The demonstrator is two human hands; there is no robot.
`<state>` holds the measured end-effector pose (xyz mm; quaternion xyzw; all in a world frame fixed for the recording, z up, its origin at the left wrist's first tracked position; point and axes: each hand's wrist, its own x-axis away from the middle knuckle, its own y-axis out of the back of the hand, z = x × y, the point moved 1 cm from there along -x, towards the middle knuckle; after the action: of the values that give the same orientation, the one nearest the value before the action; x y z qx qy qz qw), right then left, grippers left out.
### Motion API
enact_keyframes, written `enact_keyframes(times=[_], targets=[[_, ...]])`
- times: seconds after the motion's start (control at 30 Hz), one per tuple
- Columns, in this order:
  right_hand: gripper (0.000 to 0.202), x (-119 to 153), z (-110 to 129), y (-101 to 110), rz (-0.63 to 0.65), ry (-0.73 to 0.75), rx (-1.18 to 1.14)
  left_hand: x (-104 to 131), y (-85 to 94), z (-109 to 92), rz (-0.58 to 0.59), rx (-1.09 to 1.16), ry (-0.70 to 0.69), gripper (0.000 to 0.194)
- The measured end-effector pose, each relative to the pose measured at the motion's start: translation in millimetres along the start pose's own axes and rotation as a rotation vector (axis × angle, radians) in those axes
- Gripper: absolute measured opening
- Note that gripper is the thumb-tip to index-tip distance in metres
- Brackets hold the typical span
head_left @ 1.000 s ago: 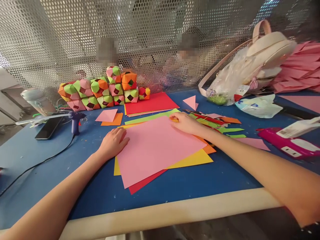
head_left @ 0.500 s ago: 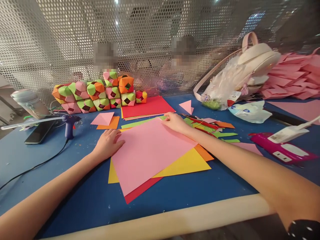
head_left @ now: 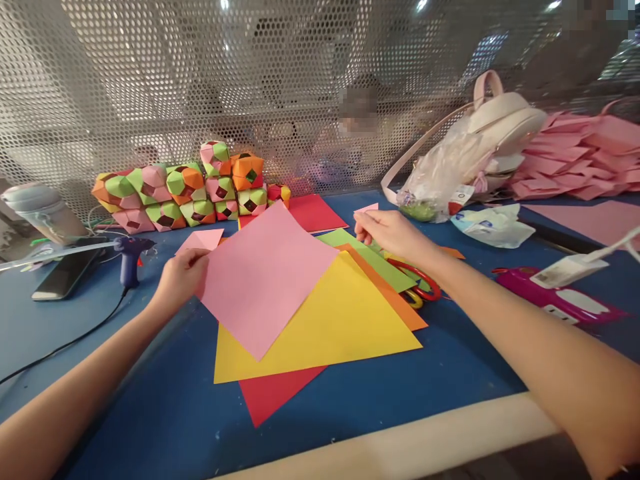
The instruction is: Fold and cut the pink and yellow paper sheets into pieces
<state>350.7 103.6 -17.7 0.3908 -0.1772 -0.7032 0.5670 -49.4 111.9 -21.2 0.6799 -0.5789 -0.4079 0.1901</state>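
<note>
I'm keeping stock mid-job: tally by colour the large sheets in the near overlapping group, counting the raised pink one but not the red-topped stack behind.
Pink sheet: 1, held by the left hand
Yellow sheet: 1
Orange sheet: 1
Green sheet: 1
Red sheet, partly covered: 1
Total: 5 visible

On the table (head_left: 380, 390) before you, overlapping sheets (head_left: 320, 327) lie below the raised sheet (head_left: 270, 273) in your left hand (head_left: 183, 273); behind, paper modules (head_left: 186, 183) stand before the mesh panel (head_left: 300, 73); left, a glue gun (head_left: 131, 260) (phone (head_left: 65, 273) beside it).
</note>
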Motion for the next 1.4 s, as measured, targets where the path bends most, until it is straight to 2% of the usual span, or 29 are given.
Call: enact_keyframes(times=[0.07, 0.13, 0.2, 0.3, 0.37, 0.43, 0.53, 0.7, 0.87, 0.93, 1.0, 1.1, 1.27, 1.4], targets=[[0.044, 2, -3, 13, 0.08, 0.009, 0.071, -5, 8.2, 5, -0.028, 0.072, 0.074, 0.026], [0.04, 4, -7, 19, 0.189, -0.007, 0.208, -6, 16.0, 7, -0.048, 0.152, 0.129, 0.019], [0.039, 6, -9, 18, 0.317, -0.033, 0.319, -6, 23.9, 6, -0.056, 0.212, 0.156, 0.015], [0.058, 10, -7, 10, 0.454, -0.019, 0.401, -5, 35.7, -2, -0.086, 0.276, 0.17, 0.015], [0.062, 11, -5, 2, 0.442, 0.002, 0.425, -4, 42.2, -7, -0.128, 0.334, 0.174, 0.014], [0.057, 10, -4, -6, 0.392, -0.008, 0.414, -5, 45.7, -10, -0.149, 0.397, 0.178, 0.013], [0.046, 8, -5, -17, 0.361, -0.041, 0.388, -6, 44.6, -7, -0.1, 0.421, 0.198, 0.012], [0.046, 5, -10, -21, 0.315, -0.024, 0.367, -10, 39.0, 8, 0.162, 0.322, 0.207, 0.014], [0.066, 0, -21, -6, 0.333, -0.084, 0.293, -13, 43.3, 20, 0.488, 0.258, 0.282, 0.04], [0.066, -1, -23, -3, 0.334, -0.12, 0.242, -12, 43.3, 20, 0.61, 0.26, 0.251, 0.041], [0.063, -2, -21, -5, 0.307, -0.138, 0.185, -10, 40.5, 18, 0.672, 0.247, 0.192, 0.035], [0.058, -3, -15, -12, 0.266, -0.132, 0.069, -6, 32.8, 12, 0.684, 0.182, 0.101, 0.035], [0.062, -1, -5, -22, 0.23, -0.221, -0.169, 7, 20.7, -4, 0.633, -0.097, -0.037, 0.059], [0.052, 6, 5, -24, 0.318, -0.325, -0.404, 19, 14.3, -17, 0.624, -0.278, -0.138, 0.068]])
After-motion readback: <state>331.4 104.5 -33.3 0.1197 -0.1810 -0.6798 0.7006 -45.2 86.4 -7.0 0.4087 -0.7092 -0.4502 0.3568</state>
